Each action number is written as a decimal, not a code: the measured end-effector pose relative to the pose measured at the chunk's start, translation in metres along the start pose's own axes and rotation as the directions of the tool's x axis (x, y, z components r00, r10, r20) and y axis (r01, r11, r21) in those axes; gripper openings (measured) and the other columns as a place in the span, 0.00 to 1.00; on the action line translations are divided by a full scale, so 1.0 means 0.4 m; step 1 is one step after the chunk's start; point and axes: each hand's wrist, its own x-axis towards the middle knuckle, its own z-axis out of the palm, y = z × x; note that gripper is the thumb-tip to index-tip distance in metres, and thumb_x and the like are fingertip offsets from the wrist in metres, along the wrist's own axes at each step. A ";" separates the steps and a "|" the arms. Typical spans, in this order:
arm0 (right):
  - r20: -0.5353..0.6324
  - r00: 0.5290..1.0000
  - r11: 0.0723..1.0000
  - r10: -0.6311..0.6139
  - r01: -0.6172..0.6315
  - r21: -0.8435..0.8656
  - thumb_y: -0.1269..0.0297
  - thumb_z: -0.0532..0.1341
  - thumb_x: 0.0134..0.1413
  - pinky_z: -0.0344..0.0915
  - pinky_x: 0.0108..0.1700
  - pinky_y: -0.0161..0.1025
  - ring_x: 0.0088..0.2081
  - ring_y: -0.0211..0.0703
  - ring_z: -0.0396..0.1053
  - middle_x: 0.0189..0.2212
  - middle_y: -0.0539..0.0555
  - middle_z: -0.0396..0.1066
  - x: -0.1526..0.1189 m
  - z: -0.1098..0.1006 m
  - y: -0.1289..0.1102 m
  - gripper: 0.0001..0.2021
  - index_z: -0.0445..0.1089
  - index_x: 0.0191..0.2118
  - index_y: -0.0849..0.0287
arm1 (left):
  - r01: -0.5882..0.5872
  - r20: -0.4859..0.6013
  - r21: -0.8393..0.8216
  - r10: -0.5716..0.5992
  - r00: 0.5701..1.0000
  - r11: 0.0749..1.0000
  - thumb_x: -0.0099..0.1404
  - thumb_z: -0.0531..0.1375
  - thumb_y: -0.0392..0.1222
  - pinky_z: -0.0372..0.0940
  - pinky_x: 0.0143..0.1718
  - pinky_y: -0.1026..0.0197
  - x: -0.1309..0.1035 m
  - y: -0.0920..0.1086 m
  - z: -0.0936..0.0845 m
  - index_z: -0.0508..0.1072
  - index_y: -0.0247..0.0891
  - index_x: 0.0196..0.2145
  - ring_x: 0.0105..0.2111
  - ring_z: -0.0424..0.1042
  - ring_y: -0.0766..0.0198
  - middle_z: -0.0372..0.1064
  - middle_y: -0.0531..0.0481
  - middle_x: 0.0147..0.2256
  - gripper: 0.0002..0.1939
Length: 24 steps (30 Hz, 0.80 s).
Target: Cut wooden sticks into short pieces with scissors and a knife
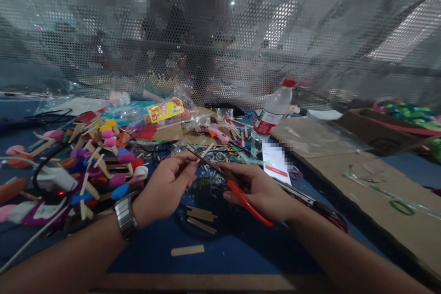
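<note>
My left hand (168,187) pinches a thin wooden craft stick (206,150) that points up and to the right. In my right hand (263,189) is a pair of scissors with red handles (246,203). The scissor blades (203,158) reach left and meet the stick just beyond my left fingertips; whether they are apart or closed on it is too small to tell. Below my hands, several short wooden pieces (200,214) lie in a small group on the blue table. Closer to me lies one cut stick (187,250) with a rounded end.
Colourful clay-and-stick pieces (109,142) heap up at left beside a white power adapter (55,178). A red-capped bottle (273,110) stands behind a phone (275,161). Cardboard (379,183) covers the right side. A pink glue gun (218,135) and perforated metal screen (220,55) are behind.
</note>
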 end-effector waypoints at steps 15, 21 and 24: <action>0.029 1.000 0.999 0.000 0.001 -0.035 0.59 0.67 0.48 0.63 0.32 0.38 0.29 0.41 0.60 0.30 0.50 0.68 -0.008 0.010 -0.013 0.26 0.71 0.55 0.58 | -0.023 -0.010 0.139 0.024 1.000 0.990 0.69 0.57 0.51 0.53 0.21 0.67 -0.002 0.010 -0.003 0.80 0.36 0.40 0.19 0.55 0.68 0.61 0.55 0.20 0.17; 0.058 0.998 1.000 0.005 -0.005 0.000 0.54 0.68 0.49 0.60 0.31 0.36 0.28 0.40 0.59 0.29 0.48 0.64 -0.014 0.006 -0.021 0.25 0.71 0.53 0.59 | -0.038 -0.021 0.187 0.043 0.999 0.982 0.68 0.58 0.49 0.56 0.23 0.65 0.000 0.023 -0.003 0.81 0.36 0.36 0.20 0.57 0.67 0.64 0.54 0.20 0.16; 0.093 0.996 1.000 0.007 -0.006 -0.006 0.53 0.67 0.50 0.58 0.30 0.35 0.27 0.38 0.56 0.27 0.47 0.62 -0.014 0.005 -0.033 0.25 0.71 0.53 0.59 | -0.041 0.001 0.213 0.041 0.999 0.976 0.68 0.56 0.49 0.55 0.23 0.65 -0.001 0.024 -0.002 0.81 0.35 0.39 0.21 0.57 0.67 0.65 0.54 0.21 0.17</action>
